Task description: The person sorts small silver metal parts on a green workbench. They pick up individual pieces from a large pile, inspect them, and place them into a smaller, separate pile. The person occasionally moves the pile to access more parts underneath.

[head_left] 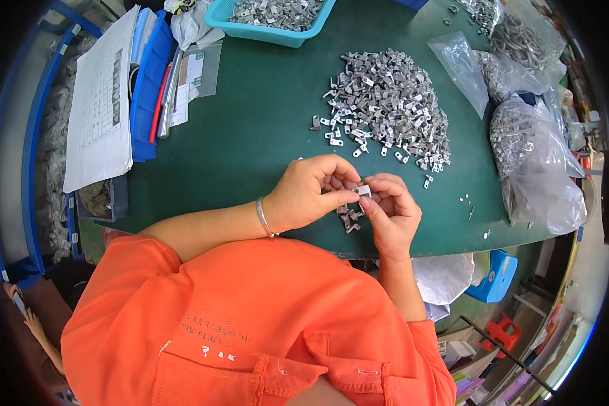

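Close to the table's near edge, my left hand (316, 181) and my right hand (392, 211) meet, both with fingers closed. Between their thumbs and fingertips they pinch one small silvery metal bracket (362, 191) with a hole in it. Just below the hands a few more such brackets (349, 220) lie on the green tabletop, partly hidden by my fingers. Beyond my hands, a little to the right, spreads a big loose pile of the same kind of small metal brackets (392, 101).
A turquoise basket (272, 32) full of metal parts stands at the far edge. Clear plastic bags of parts (531, 159) crowd the right side. On the left are a blue file holder (149, 95), papers (101, 115) and a red pen (159, 105). The green table (250, 115) lies between.
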A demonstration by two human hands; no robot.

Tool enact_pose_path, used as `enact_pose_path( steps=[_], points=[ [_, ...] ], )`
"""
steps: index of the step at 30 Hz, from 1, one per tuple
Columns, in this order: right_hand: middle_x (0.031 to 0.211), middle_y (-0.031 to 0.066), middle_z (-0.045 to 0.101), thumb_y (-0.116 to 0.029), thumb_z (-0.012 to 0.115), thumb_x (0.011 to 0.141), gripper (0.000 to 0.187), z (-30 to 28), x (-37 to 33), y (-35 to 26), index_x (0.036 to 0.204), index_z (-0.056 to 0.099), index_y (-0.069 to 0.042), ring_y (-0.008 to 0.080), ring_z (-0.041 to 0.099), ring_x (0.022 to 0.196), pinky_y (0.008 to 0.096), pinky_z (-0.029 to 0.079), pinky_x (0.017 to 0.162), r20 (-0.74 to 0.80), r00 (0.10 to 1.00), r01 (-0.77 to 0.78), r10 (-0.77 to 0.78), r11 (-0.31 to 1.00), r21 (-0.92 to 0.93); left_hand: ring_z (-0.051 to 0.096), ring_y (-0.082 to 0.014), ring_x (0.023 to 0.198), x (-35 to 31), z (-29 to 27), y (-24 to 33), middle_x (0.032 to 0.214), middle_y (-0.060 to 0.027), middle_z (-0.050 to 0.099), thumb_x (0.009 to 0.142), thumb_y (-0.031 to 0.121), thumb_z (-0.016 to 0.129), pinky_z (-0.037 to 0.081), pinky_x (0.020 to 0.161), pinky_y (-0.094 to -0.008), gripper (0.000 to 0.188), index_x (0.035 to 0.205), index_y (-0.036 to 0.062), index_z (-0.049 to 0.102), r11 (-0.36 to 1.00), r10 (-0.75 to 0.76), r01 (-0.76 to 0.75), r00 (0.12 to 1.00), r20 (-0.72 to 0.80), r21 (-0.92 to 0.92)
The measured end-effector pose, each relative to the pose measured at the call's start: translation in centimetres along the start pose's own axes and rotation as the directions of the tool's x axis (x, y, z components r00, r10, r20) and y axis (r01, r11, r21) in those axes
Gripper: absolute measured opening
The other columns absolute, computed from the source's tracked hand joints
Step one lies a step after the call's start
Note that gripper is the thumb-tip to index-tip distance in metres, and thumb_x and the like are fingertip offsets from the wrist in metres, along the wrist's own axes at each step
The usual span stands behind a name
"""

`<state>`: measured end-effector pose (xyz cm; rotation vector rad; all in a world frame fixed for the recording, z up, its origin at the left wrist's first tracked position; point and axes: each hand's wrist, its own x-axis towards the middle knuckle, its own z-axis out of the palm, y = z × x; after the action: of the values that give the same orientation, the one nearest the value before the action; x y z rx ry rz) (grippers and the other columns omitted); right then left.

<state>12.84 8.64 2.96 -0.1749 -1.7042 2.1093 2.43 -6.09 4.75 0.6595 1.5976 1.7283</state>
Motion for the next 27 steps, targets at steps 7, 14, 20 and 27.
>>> enact_pose_path(
  steps=[7, 14, 20, 27],
  points=[
    [0.103, 0.0127, 0.060, 0.012, 0.064, 0.080, 0.019, -0.5, -0.5, -0.4, 0.097, 0.063, 0.005, 0.0159, 0.060, 0.089, 0.0253, 0.051, 0.076, 0.012, 0.996, -0.084, 0.085, 0.995, -0.044, 0.063, -0.0108, 0.081, -0.1, -0.2, -0.4, 0.092, -0.0054, 0.066, 0.080, -0.002, 0.070, 0.052, 0.073, -0.0235, 0.015, 0.092, -0.0001, 0.063, 0.996, 0.026, -0.026, 1.000, -0.005, 0.086],
    [0.088, 0.0088, 0.064, 0.007, 0.070, 0.070, 0.017, -1.7, 1.2, -1.1, 0.083, 0.067, -0.003, 0.0225, 0.061, 0.080, 0.0299, 0.049, 0.069, 0.370, 0.929, 0.208, 0.015, 0.806, -0.554, 0.063, -0.0253, 0.087, 0.0, -0.9, -2.4, 0.092, -0.0069, 0.066, 0.073, -0.005, 0.066, 0.051, 0.075, -0.0339, 0.014, 0.084, 0.0045, 0.066, 0.752, 0.361, -0.426, 0.905, 0.226, 0.502],
    [0.080, 0.0104, 0.060, -0.002, 0.069, 0.076, 0.008, -0.9, 4.9, 0.9, 0.082, 0.064, -0.002, 0.0299, 0.057, 0.075, 0.0353, 0.047, 0.068, 0.104, 0.975, 0.190, -0.196, 0.498, -0.846, 0.063, -0.0251, 0.086, -0.3, -1.0, -2.7, 0.092, -0.0069, 0.067, 0.074, -0.002, 0.067, 0.050, 0.079, -0.0342, 0.013, 0.086, 0.0039, 0.066, 0.728, 0.338, -0.444, 0.896, 0.289, 0.523],
    [0.082, 0.0083, 0.062, 0.003, 0.068, 0.076, 0.010, -0.6, 4.2, 0.9, 0.085, 0.065, -0.001, 0.0197, 0.059, 0.073, 0.0276, 0.047, 0.064, 0.046, 0.997, 0.074, -0.057, 0.786, -0.614, 0.066, -0.0160, 0.084, -0.5, -0.9, -0.9, 0.090, -0.0096, 0.066, 0.084, 0.000, 0.065, 0.053, 0.073, -0.0255, 0.016, 0.099, -0.0016, 0.062, 0.991, -0.043, 0.042, 0.999, 0.006, 0.124]
  ],
)
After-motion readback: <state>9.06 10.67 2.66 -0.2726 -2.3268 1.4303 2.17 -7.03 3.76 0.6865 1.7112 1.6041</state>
